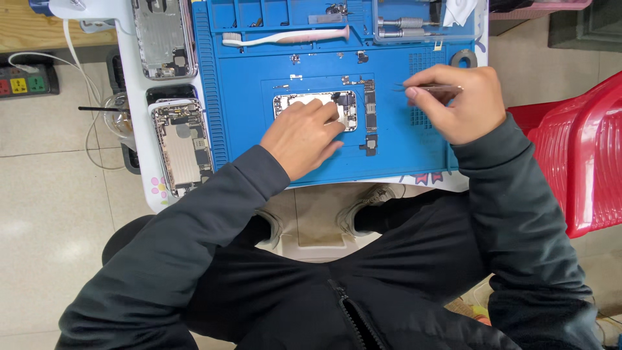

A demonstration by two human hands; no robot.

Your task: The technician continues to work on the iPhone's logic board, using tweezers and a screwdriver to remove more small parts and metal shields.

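Head view, looking down: left hand (303, 137) lies flat, fingers pressed together, on an opened phone chassis (315, 107) at the centre of a blue work mat (272, 61). Right hand (457, 104), at 3 o'clock from the chassis, pinches metal tweezers (424, 87) pointing toward 9 o'clock. A toothbrush (285, 37) lies at 12 o'clock; two more opened phones (181, 146) sit at 9 o'clock.

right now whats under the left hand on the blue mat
The left hand rests on an opened phone lying on the blue mat. Its right end shows small dark parts inside. The fingers cover most of the phone's middle and lower edge, so what lies there cannot be seen.
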